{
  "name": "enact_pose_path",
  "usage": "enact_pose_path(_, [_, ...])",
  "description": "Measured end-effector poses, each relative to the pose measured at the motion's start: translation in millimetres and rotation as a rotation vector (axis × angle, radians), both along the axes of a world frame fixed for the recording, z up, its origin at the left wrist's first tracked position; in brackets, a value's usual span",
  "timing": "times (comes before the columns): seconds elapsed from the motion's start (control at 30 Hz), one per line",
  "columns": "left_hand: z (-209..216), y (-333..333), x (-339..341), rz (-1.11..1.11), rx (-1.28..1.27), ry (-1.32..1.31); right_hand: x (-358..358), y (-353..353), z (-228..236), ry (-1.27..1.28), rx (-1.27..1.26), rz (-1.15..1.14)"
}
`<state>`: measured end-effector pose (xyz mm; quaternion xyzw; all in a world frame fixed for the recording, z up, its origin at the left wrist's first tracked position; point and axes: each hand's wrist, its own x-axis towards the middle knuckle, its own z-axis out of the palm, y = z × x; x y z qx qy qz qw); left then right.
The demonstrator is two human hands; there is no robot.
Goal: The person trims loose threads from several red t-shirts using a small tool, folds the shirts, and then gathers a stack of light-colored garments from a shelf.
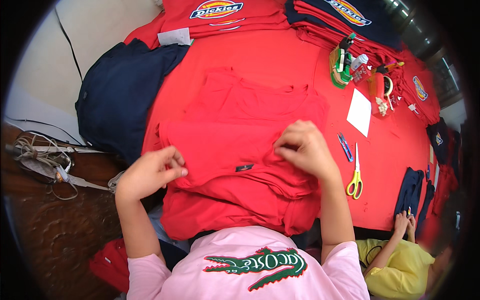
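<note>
Closest to the body: red soft cloth shirt (215,142) with small black neck label (244,168). At its left edge, left hand (146,172), impossible to tell if clamped or only touching. At its right side, right hand (306,150), thumb and 1 finger seemingly pinched together on the cloth. Possible crooked fold, from uneven pulling. To the right, yellow-handled metal scissors (355,177), then blue thread snips (345,146): possible snagging from wide sweep. Leftward, room limited by navy cloth pile (120,97). Farther, open strip of red table covering (265,54), up to stacked red shirts (172,15).
</note>
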<state>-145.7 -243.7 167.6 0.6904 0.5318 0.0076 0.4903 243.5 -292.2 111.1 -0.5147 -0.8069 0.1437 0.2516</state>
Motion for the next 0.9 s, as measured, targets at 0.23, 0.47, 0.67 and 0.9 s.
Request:
enact_pose_path(0.23, [4.4, 83.0, 111.7, -0.008, 0.594, -0.231, -24.0, -29.7, -24.3, -0.090, -0.121, 0.020])
enact_pose_path(0.47, [-161.2, 187.8, 144.9, 0.432, 1.041, -0.169, 6.1, -38.8, -21.7, 0.391, -0.269, 0.111])
enact_pose_path(0.67, [-159.6, 181.8, 146.0, 0.435, 1.011, -0.119, 86.5, 13.5, -30.7, 0.895, -0.112, -0.604])
enact_pose_path(0.9, [-157.7, 189.9, 138.8, 0.455, 0.985, -0.140, 128.4, 72.6, -77.0, 0.239, -0.044, -0.761])
